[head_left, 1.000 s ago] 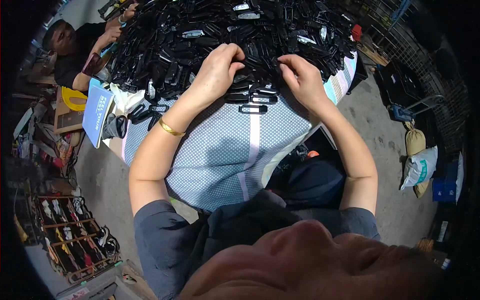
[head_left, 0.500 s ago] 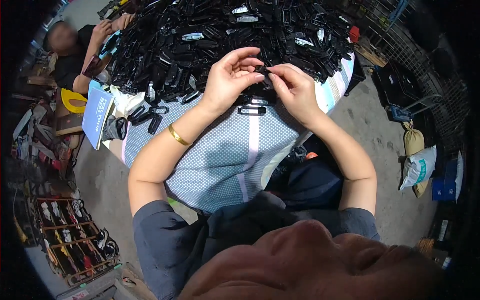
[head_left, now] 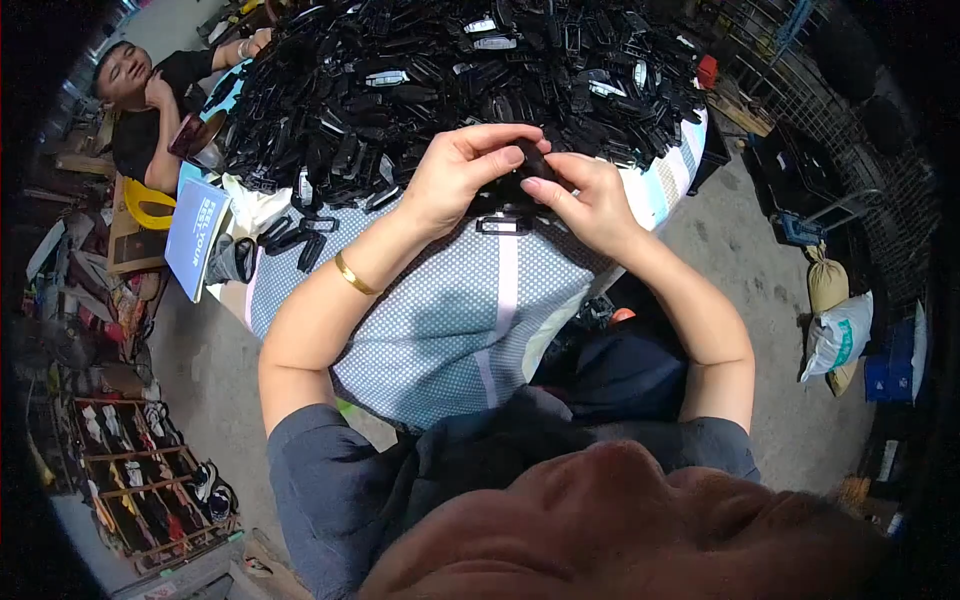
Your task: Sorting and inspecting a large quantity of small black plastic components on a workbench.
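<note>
Between my two hands is a small black plastic part (head_left: pixel 533 166), long and narrow, partly covered by my fingers. My left hand (head_left: pixel 458 178) pinches it from the left with thumb and forefinger. From the right, my right hand (head_left: pixel 592 200) grips its near end, the thumb lying along it. Just below them, a black elongated frame (head_left: pixel 502 226) with a pale middle lies on the patterned cloth (head_left: pixel 430 330). Beyond my hands spreads a large heap of similar black plastic parts (head_left: pixel 420 95).
Several loose black parts (head_left: pixel 290 238) lie left of my left forearm, near a blue booklet (head_left: pixel 196 240) and a roll of dark tape (head_left: pixel 232 260). Another person (head_left: pixel 150 110) sits at the far left. Sacks (head_left: pixel 840 335) and a wire rack (head_left: pixel 880 190) stand at the right.
My hands have shifted slightly, and the black part is turned so more of its length shows. At the far left, the other person's hand has moved from the heap to the chin.
</note>
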Motion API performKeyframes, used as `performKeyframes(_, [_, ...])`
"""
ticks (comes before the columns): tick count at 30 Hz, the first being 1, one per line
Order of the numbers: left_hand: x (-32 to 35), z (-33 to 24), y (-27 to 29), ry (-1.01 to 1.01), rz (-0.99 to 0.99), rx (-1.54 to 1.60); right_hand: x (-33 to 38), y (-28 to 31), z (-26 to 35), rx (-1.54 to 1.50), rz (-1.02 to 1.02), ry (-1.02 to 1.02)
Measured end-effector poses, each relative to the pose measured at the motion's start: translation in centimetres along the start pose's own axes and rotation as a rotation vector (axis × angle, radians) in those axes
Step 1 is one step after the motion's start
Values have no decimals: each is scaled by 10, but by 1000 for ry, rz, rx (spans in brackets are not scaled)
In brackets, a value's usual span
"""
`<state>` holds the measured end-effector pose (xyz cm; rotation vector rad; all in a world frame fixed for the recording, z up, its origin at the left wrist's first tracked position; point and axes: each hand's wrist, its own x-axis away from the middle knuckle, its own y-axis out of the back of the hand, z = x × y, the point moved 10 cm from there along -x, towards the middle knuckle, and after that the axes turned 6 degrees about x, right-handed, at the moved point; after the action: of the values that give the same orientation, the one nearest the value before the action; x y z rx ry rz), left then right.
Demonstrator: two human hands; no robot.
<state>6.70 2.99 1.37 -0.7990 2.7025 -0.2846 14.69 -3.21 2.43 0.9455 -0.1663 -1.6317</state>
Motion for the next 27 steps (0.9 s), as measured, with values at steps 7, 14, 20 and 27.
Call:
performKeyframes(7, [4, -11, -11, -76, 55, -131, 13, 13, 27, 117, -230, 230])
performKeyframes(14, [2, -26, -11, -20, 65, -452, -3, 0, 10, 163, 55, 181])
performKeyframes(20, [34, 4, -70, 49, 432, -920, -3, 0, 5, 421, 105, 243])
performKeyframes(27, [12, -12, -29, -48, 90, -1113, 6, -16, 6, 573, 156, 271])
